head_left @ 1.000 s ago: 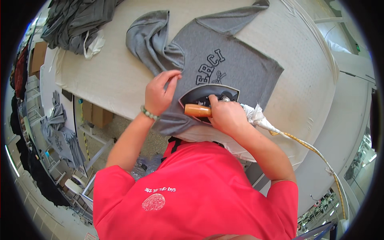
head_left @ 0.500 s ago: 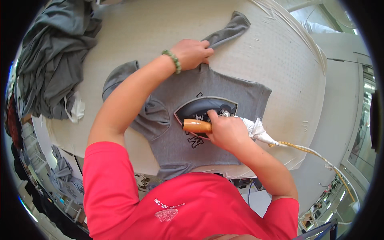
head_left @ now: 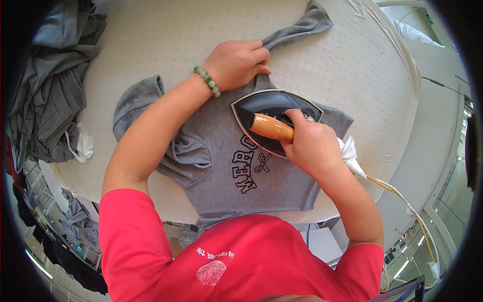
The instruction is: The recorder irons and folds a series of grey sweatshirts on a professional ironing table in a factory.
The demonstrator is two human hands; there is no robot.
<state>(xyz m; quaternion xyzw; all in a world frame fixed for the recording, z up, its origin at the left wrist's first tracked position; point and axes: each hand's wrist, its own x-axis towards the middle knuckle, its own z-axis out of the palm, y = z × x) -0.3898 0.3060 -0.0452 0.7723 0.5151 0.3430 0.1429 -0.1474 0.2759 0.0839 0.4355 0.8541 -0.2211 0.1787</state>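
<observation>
A grey hooded sweatshirt (head_left: pixel 287 189) lies spread on the cream cloth-covered table, its hood bunched toward the left. Dark outlined letters and a small bow mark its front. My left hand (head_left: pixel 236 63) is closed on the fabric where the far sleeve (head_left: pixel 304 22) meets the body; that sleeve stretches away to the upper right. Wrapped around the orange handle of a dark steam iron (head_left: pixel 259 103) are the fingers of my right hand (head_left: pixel 314 143). The iron rests on the far side of the sweatshirt, above the lettering, its pointed tip toward my left hand.
A heap of grey garments (head_left: pixel 50 85) lies at the table's left, a white piece of cloth or paper (head_left: pixel 85 143) beside it. From the iron, a hose and cord (head_left: pixel 397 194) trail right past the edge of the ironing table (head_left: pixel 176 35).
The iron has slid away from me across the sweatshirt, uncovering the lettering and the bow. My left hand keeps its hold on the fabric. The whole view has shifted slightly.
</observation>
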